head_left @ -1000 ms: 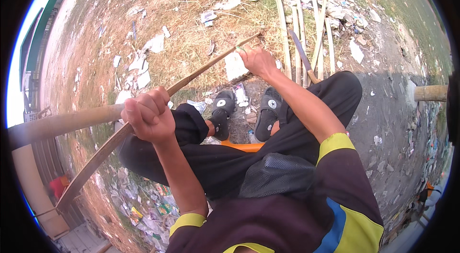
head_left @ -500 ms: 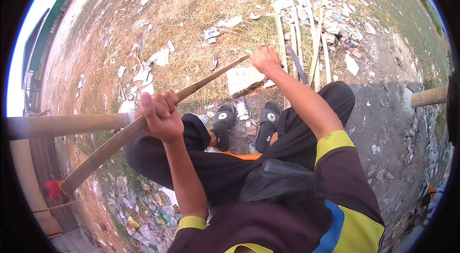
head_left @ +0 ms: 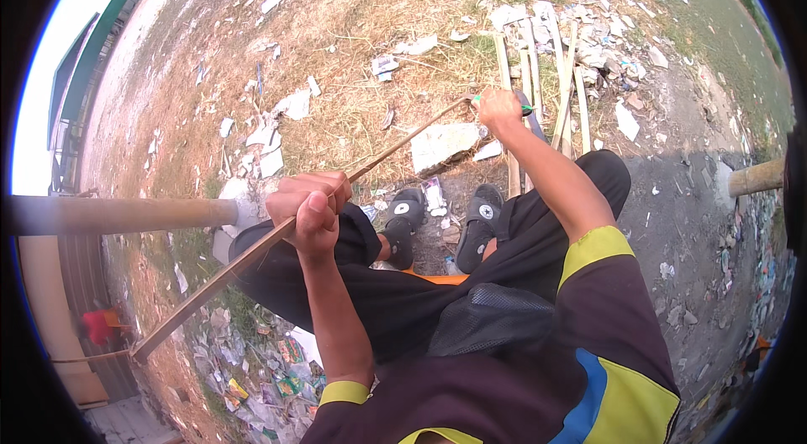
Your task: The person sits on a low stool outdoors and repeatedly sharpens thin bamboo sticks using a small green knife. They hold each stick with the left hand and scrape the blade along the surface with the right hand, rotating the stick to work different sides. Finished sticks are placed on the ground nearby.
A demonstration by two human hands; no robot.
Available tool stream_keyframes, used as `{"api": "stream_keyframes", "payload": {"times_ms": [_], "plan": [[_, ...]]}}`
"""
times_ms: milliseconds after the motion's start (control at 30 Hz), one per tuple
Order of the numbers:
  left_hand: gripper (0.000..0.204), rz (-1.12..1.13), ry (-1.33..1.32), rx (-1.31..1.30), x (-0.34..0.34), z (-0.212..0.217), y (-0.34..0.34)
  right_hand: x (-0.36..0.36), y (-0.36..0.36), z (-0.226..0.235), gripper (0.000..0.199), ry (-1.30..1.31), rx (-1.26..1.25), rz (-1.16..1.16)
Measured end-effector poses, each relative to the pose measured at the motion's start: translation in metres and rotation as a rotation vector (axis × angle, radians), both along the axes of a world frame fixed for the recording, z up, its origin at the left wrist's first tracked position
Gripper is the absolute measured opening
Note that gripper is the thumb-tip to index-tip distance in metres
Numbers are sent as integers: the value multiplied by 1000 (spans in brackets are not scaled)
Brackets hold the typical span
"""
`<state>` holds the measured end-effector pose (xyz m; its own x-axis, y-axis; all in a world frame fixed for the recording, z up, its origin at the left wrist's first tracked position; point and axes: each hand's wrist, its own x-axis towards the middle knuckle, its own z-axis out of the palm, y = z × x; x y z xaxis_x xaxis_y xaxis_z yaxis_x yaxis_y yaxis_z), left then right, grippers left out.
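Observation:
A long split bamboo strip (head_left: pixel 220 286) slants across my lap from lower left to upper right. My left hand (head_left: pixel 309 202) is closed around it near the middle, above my left knee. At its far end my right hand (head_left: pixel 502 112) is closed, out past my feet. Green parts of a knife handle (head_left: pixel 527 110) show on both sides of that fist, with a dark blade partly seen beside it. The fist hides how the strip's end meets the knife.
Several pale strips (head_left: pixel 561 99) lie on the ground beyond my right hand. A horizontal pole (head_left: pixel 126 215) stands out at the left, another pole (head_left: pixel 755 178) at the right. Paper scraps and litter (head_left: pixel 252 360) cover the dry ground. My sandalled feet (head_left: pixel 407 213) are below the strip.
My left hand has turned over and moved slightly right along with the strip. The strip has rolled to show a narrower face. My right hand has shifted a little right, the knife turning with it.

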<state>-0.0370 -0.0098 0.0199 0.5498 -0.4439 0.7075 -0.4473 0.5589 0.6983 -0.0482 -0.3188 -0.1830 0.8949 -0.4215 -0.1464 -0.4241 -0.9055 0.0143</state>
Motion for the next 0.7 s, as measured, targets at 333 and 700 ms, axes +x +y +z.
{"api": "stream_keyframes", "payload": {"times_ms": [333,700], "plan": [[52,15,-20,31,-7,0,-3,-17,37,-3,57,-391,29,226],[52,81,101,-58,-2,-10,10,-40,-19,-15,38,61,-52,-134]]}}
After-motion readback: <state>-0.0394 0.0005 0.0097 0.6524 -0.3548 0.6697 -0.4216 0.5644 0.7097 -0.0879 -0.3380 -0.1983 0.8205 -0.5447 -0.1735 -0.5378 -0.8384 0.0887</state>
